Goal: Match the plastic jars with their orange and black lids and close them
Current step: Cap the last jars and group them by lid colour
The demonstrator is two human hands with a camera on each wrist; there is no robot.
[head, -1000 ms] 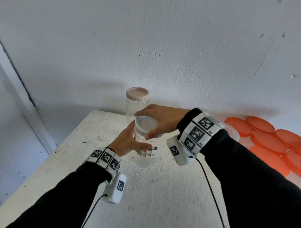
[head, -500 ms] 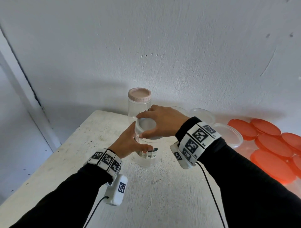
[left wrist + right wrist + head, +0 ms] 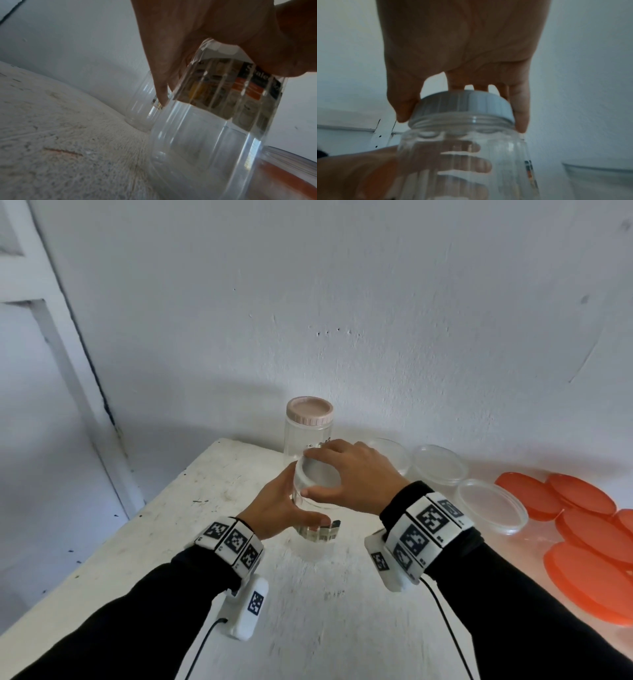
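A clear ribbed plastic jar [image 3: 317,537] with a printed label stands on the white table [image 3: 171,525]. My left hand [image 3: 281,513] wraps around its body [image 3: 205,128], fingers curled round the far side. A pale grey ribbed lid [image 3: 317,475] sits on the jar's threaded neck [image 3: 462,121]. My right hand [image 3: 349,474] grips this lid [image 3: 465,104] from above, thumb on one side and fingers on the other. A second clear jar [image 3: 308,433] with a pale pink lid [image 3: 310,410] stands closed behind, against the wall.
Three clear shallow round tubs [image 3: 489,508] lie to the right, then several orange lids [image 3: 582,529] spread at the right edge. The table's left edge drops off near a white door frame [image 3: 85,371]. The wall stands close behind.
My right hand has turned on the lid, its wrist swinging round to the right. The left hand keeps its hold on the jar. The camera has shifted, showing more tubs at right.
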